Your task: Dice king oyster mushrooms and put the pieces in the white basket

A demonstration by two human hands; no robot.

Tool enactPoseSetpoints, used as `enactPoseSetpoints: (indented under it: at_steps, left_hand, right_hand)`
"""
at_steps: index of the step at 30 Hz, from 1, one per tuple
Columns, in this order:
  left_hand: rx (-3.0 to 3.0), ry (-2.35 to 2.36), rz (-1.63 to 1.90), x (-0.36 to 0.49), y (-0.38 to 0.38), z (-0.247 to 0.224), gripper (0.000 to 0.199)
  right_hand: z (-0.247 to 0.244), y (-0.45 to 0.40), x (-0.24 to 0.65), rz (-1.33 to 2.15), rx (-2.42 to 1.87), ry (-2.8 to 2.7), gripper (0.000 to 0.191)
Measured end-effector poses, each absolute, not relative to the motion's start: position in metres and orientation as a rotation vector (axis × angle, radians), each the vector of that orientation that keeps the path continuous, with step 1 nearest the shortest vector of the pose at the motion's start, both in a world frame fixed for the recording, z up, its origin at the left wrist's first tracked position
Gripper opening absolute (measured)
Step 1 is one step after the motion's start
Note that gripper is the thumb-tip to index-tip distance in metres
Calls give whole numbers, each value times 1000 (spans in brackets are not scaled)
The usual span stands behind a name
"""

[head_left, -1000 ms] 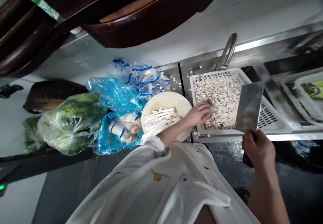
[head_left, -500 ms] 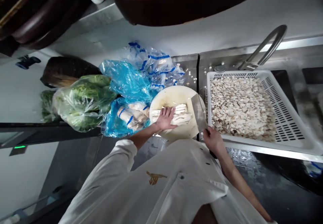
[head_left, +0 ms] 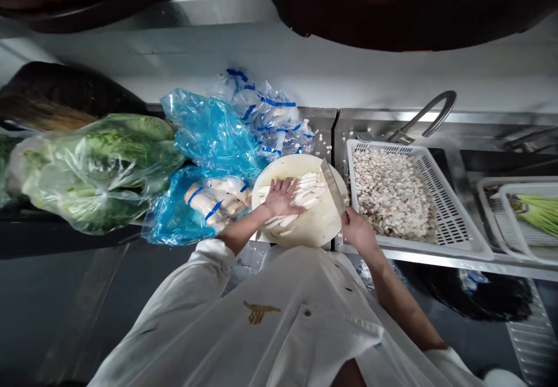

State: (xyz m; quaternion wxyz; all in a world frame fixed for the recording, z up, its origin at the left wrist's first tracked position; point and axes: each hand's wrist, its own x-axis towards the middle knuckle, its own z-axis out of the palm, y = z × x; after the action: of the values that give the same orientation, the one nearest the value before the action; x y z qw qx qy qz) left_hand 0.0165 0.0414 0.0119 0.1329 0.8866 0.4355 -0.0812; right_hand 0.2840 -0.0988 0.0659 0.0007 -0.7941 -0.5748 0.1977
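Note:
My left hand [head_left: 281,198] lies flat with its fingers spread on a fanned-out layer of pale mushroom strips [head_left: 311,192]. These rest on a round, cream-coloured cutting board [head_left: 320,230]. In my right hand [head_left: 358,229] is the handle of a cleaver [head_left: 333,188], its broad blade over the board's right side, to the right of the strips. Whether the blade touches the board I cannot tell. Left of the board, whole mushrooms [head_left: 215,198] that look like king oysters lie in clear, blue-marked wrapping on an open blue plastic bag [head_left: 163,215].
Right of the board, a white perforated basket [head_left: 462,233] holds diced mushroom [head_left: 387,192], with a faucet [head_left: 431,114] behind. Bagged leafy greens [head_left: 104,172] stand at the left; crumpled clear wrappers [head_left: 279,119] lie behind the board. A dark round vessel [head_left: 392,15] overhangs from above.
The mushroom strips, bunched before, are now spread wider under my left hand. The cleaver's blade has tilted. My view has shifted, bringing more baskets at the right into sight.

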Motion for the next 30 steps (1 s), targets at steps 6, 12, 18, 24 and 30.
enactPoseSetpoints:
  at_steps: [6,12,18,24,30]
  left_hand:
    - [2559,1209,-261,14,45,10,131]
    - [2467,1281,153,-41,40,27,95]
    - [2433,1336,269,-61,28,19,86]
    - [2392,1317,83,-22,47,6,115]
    - [2402,1287,54,-25,42,7,113]
  right_hand:
    - [70,-56,265,693,-2568,-1860,37]
    - [68,-49,268,561,-2532,-1917,41]
    - [59,-35,260,639,-2563,-1934,40]
    - [66,-34,257,569,-2528,-1954,45]
    - [67,-28,252,601,-2548,-1979,43]
